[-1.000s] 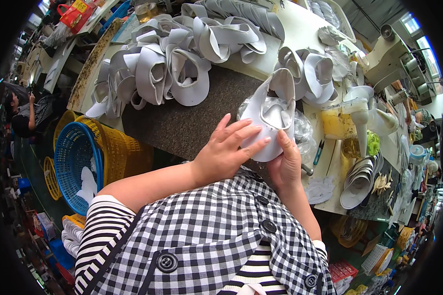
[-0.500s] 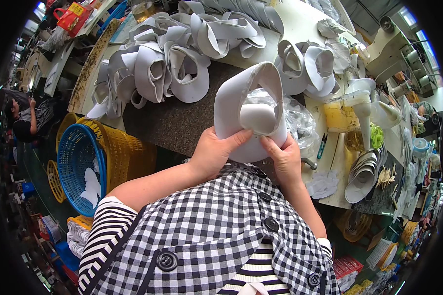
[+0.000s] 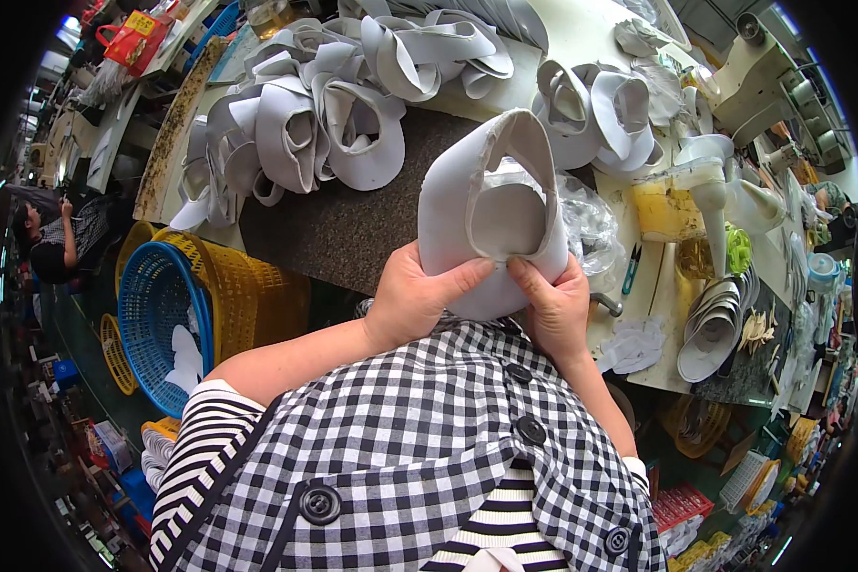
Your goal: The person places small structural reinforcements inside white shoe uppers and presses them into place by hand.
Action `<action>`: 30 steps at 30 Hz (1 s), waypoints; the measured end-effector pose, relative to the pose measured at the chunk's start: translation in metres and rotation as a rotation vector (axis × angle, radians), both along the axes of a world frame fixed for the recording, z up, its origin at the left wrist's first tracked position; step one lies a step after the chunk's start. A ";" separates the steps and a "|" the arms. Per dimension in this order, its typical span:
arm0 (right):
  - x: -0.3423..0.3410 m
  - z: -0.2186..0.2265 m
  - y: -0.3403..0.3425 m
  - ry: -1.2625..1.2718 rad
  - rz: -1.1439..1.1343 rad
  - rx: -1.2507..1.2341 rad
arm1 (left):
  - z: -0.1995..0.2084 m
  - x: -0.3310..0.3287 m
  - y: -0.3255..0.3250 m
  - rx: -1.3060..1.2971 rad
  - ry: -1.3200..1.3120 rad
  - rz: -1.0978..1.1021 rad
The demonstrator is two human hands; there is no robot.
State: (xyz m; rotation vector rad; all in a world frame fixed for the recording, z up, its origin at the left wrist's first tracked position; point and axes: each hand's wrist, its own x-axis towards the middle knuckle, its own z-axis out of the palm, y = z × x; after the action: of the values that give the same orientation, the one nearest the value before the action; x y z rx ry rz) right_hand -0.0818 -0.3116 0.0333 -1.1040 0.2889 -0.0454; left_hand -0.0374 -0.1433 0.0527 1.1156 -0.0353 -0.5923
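In front of my chest I hold a white shoe upper [image 3: 448, 210], its opening facing up and its pointed heel end away from me. My left hand [image 3: 410, 297] grips its near left side, thumb pressed on the rim of the opening. My right hand [image 3: 558, 305] grips the near right side, its thumb tip beside the left one at the middle of the rim. Most fingers are hidden under the piece. A rounded grey inner surface shows through the opening. Beyond my hands, several similar uppers [image 3: 360, 143] lie heaped on the table.
Two more uppers [image 3: 624, 119] lie at the far right, with clear plastic [image 3: 586, 224] nearer. A teal-handled tool [image 3: 631, 272], a yellow-stained tub [image 3: 663, 217] and a row of nested pieces [image 3: 710, 329] occupy the right side. Blue and yellow baskets [image 3: 148, 305] stand at left; a person [image 3: 52, 234] is farther off.
My right thumb has shifted inward along the rim, closer to the left thumb. The upper is slightly turned, and more of its rounded inside shows.
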 end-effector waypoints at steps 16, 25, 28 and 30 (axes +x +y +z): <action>0.003 -0.014 0.000 0.023 -0.045 0.068 | -0.005 0.004 -0.011 0.027 -0.029 0.027; 0.006 -0.013 -0.006 0.035 0.039 0.169 | -0.008 0.010 -0.011 0.036 0.037 -0.045; 0.009 -0.017 -0.003 0.030 0.086 0.318 | -0.011 0.007 -0.011 0.066 -0.084 -0.038; 0.012 -0.019 -0.001 0.061 0.076 0.320 | -0.014 0.009 -0.012 0.082 -0.082 -0.026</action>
State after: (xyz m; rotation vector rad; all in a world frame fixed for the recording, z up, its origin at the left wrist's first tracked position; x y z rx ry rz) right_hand -0.0702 -0.3129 0.0139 -0.7982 0.2970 0.0997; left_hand -0.0283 -0.1554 0.0390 1.2205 -0.0971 -0.5753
